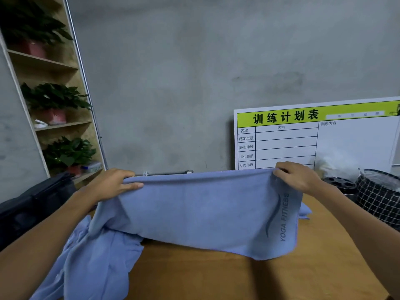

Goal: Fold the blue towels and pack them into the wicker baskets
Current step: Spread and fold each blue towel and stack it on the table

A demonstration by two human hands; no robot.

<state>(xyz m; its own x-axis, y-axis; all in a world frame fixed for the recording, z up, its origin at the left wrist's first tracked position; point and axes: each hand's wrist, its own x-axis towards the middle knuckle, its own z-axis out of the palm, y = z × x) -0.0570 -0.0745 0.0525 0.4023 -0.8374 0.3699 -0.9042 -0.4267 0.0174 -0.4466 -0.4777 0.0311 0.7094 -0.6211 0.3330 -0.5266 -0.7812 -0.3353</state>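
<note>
Left hand [112, 184] pinches the top left corner and right hand [297, 177] pinches the top right corner of a light blue microfibre towel with a grey logo [194, 213]. Towel hangs stretched above the brown wooden worktop [238, 276], lower edge just clear of it. More crumpled blue towels [95, 263] lie below left. No wicker basket identifiable. For a clean fold: keep top edge taut and level, match corners before lowering.
</note>
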